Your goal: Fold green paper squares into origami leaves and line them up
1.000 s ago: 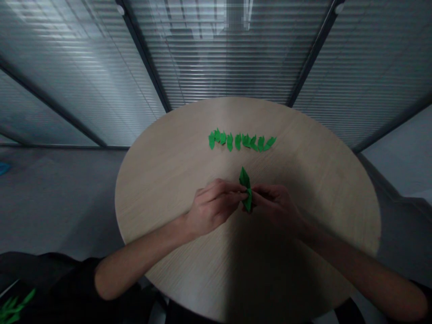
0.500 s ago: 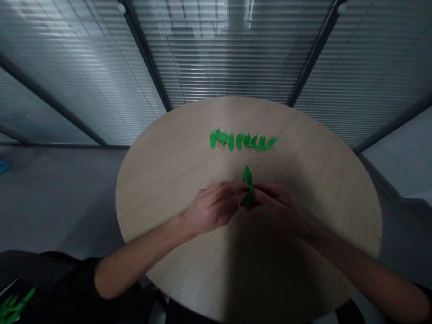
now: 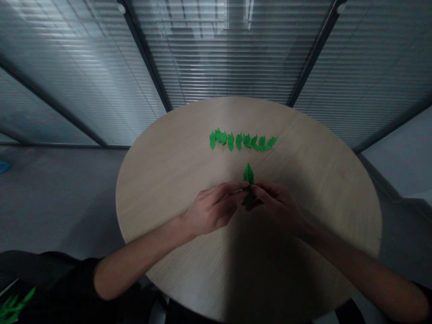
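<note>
A folded piece of green paper [image 3: 249,173], pointed at its far end, stands between my hands above the round table. From the left, my left hand [image 3: 216,204] pinches its middle with closed fingers. My right hand [image 3: 277,204] grips the same spot from the other side, fingers closed and in shadow. The lower part of the paper shows between the two hands, partly covered by fingertips. Beyond them, a row of several small folded green paper pieces [image 3: 239,141] lies across the table, some touching or overlapping.
The round wooden table [image 3: 162,153] has its far edge near glass partitions with blinds [image 3: 229,67]. At the lower left are more green strips [image 3: 16,306], beside my dark sleeve. A blue object [image 3: 4,166] is on the floor at far left.
The green paper has turned slightly between my fingers, and its tip has shifted a little up and to the right. Both hands keep nearly the same place; the row is unchanged.
</note>
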Motion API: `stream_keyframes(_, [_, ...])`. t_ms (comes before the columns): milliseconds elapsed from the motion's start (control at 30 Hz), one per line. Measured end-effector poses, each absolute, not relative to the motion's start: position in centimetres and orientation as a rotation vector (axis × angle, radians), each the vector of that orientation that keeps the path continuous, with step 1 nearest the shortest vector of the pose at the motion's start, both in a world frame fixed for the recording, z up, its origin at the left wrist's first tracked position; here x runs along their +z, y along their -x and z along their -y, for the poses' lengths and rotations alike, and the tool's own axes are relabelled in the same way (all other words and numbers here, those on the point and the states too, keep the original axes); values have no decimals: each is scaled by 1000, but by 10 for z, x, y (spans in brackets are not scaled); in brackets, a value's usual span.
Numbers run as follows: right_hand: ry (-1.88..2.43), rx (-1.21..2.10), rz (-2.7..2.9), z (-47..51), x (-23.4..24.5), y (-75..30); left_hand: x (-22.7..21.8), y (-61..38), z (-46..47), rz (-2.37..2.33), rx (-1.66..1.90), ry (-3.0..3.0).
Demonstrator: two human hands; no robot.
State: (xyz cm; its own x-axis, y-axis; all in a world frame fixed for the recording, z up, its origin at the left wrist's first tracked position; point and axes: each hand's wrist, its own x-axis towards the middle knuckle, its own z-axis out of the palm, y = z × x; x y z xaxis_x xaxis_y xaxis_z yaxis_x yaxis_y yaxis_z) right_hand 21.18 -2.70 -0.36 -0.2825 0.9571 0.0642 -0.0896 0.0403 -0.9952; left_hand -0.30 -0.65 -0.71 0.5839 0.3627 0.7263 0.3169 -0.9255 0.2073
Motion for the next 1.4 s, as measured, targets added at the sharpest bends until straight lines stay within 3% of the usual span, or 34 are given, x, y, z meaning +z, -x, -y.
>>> stream_keyframes(100, [1021,1325,1421,29,-4,-209,-3,-3,7,-799,1323,-2264])
stream_keyframes(200, [1042,1273,1495,31,-4,-208,-1,-9,6,-942,1092,-1967])
stream_keyframes(400, [1098,1185,1599,33,-5,-209,-2,-15,6,-918,909,-1616])
stream_keyframes(1400, [1173,1135,1571,31,0,-209,5,-18,-1,-860,802,-1285])
